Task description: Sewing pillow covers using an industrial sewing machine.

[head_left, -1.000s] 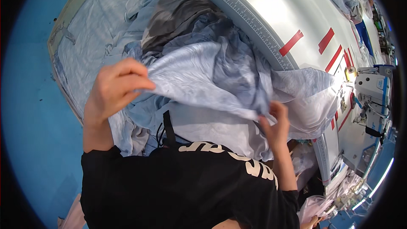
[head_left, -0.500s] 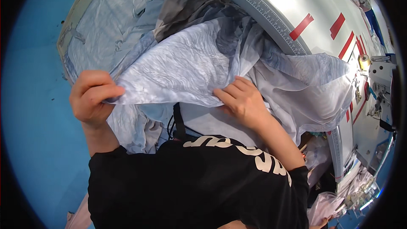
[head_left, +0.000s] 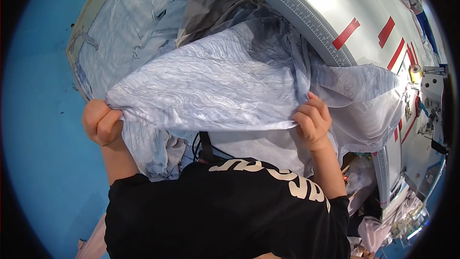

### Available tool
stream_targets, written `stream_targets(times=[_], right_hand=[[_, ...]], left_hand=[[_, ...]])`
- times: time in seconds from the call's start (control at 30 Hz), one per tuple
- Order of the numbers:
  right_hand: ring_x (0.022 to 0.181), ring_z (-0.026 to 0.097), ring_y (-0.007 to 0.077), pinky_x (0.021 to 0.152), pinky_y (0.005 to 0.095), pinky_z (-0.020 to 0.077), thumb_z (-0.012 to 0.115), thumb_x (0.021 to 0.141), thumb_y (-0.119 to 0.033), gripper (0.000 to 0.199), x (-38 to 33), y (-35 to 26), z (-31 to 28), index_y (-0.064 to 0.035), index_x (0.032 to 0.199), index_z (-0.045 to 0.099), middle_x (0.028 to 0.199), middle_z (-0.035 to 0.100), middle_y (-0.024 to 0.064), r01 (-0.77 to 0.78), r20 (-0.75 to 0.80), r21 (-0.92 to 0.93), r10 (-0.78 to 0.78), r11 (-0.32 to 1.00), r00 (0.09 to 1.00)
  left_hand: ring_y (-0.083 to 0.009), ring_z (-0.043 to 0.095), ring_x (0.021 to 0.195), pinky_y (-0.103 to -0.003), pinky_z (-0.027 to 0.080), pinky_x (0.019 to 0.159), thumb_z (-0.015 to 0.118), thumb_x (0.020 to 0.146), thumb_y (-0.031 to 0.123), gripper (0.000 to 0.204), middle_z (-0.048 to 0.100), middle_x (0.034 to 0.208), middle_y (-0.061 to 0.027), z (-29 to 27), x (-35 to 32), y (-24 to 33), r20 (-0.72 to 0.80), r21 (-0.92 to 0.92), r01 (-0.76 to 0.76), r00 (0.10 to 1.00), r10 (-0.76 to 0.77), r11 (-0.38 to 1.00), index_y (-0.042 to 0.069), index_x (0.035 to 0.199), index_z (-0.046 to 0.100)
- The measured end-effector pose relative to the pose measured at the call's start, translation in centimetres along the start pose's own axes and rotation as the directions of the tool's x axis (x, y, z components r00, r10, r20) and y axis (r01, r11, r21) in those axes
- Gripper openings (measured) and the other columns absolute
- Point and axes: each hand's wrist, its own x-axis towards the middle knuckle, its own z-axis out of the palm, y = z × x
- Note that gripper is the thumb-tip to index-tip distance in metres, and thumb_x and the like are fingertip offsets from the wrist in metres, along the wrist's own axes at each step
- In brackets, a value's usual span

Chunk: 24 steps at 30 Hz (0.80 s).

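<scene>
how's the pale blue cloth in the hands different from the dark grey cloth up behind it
The pale blue cloth is light with a wavy marbled print; the dark grey cloth is plain and dark. The blue one is stretched out flat between the left hand and right hand; the grey one lies crumpled and untouched. Both are thin fabric on the same heap.

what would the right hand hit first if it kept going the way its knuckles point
Probably the pale blue fabric it already grips; the right hand points up-left into that sheet. Beyond lies the grey table, though depth is unclear.
</scene>
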Motion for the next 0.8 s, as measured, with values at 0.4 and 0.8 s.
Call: stream_targets(times=[0.4, 0.8], right_hand=[[0.047, 0.045, 0.0236, 0.040, 0.0329, 0.0326, 0.051, 0.048, 0.008, 0.027, -0.8, -0.2, 1.2, -0.0060, 0.070, 0.048, 0.057, 0.045, 0.0085, -0.085, -0.101, 0.158, 0.102, 0.984, 0.990], [0.052, 0.039, 0.0138, 0.043, 0.0233, 0.0244, 0.043, 0.062, 0.020, 0.030, -2.8, 1.1, -0.5, -0.0023, 0.082, 0.048, 0.064, 0.046, 0.0060, -0.277, -0.328, 0.044, 0.276, 0.960, 0.904]], left_hand=[[-0.0209, 0.051, 0.054, -0.030, 0.040, 0.043, 0.067, 0.056, -0.003, 0.025, 0.050, 0.074, -0.0044, 0.1, 0.2, 0.3, 0.033, -0.065, 0.001, 0.999, 0.001, 0.998, 0.009, 0.074, 0.055], [-0.0227, 0.053, 0.059, -0.033, 0.046, 0.052, 0.056, 0.061, -0.014, 0.025, 0.051, 0.073, -0.0066, 0.8, -2.6, -0.5, 0.095, 0.016, 0.047, 0.994, -0.048, 0.999, 0.008, 0.073, 0.051]])
